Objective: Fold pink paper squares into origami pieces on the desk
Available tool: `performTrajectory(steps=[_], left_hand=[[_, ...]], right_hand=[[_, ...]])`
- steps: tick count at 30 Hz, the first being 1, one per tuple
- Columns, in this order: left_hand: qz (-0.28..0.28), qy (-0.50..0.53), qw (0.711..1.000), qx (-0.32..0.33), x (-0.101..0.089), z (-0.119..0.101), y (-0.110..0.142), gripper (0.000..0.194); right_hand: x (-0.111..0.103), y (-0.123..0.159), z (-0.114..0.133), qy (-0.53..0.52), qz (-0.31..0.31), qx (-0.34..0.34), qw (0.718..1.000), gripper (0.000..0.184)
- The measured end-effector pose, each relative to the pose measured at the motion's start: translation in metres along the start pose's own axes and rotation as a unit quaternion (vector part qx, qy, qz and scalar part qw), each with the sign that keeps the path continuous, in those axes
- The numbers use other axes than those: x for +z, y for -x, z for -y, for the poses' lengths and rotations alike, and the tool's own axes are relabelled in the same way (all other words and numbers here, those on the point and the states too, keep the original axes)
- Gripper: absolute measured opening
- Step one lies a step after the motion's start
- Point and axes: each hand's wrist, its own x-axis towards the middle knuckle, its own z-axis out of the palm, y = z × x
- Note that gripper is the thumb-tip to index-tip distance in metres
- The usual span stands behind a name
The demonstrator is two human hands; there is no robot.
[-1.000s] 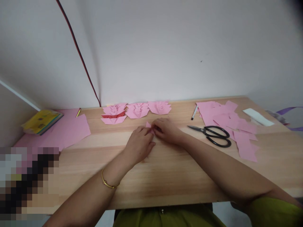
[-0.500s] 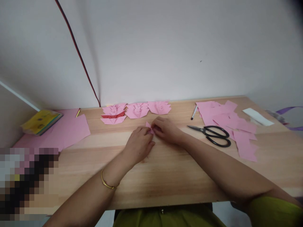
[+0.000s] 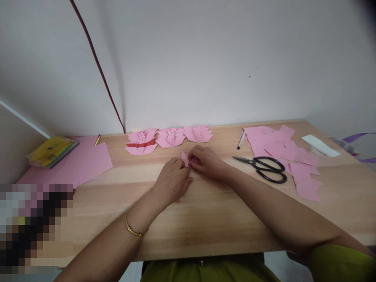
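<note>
A small pink piece of paper (image 3: 185, 158) shows between my two hands at the middle of the table, mostly covered by fingers. My left hand (image 3: 174, 179) is closed on its near left side, fingers bent and pressed down. From the right, my right hand (image 3: 207, 161) pinches the paper with thumb and fingertips. Just beyond the hands lie folded pink paper shapes with pointed edges (image 3: 170, 138), in a row along the wall; a red strip (image 3: 141, 144) shows among the leftmost ones.
Black-handled scissors (image 3: 261, 166) lie right of my right forearm, near a pen (image 3: 241, 140) and pink paper scraps (image 3: 273, 140). A white strip (image 3: 320, 145) is at far right. At left, a yellow packet (image 3: 53, 151) rests on pink sheets (image 3: 92, 164).
Both hands stay in nearly the same place. The fingers shift slightly, and a little more of the pink paper shows between them.
</note>
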Motion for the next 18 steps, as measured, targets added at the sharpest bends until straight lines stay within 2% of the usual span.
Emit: performTrajectory(steps=[8, 13, 18], left_hand=[[0.041, -0.071, 0.997, 0.004, 0.0030, -0.0028, 0.0007, 0.029], [0.058, -0.083, 0.995, -0.009, 0.0051, -0.0063, 0.0021, 0.032], [0.047, -0.084, 0.995, -0.004, 0.0075, -0.0056, 0.0030, 0.033]], right_hand=[[0.0003, 0.0006, -0.0001, -0.004, 0.009, 0.000, 1.000, 0.011], [0.0010, 0.0014, 0.0031, -0.007, -0.002, 0.013, 1.000, 0.012], [-0.0012, 0.0017, 0.0040, -0.001, 0.010, 0.012, 1.000, 0.009]])
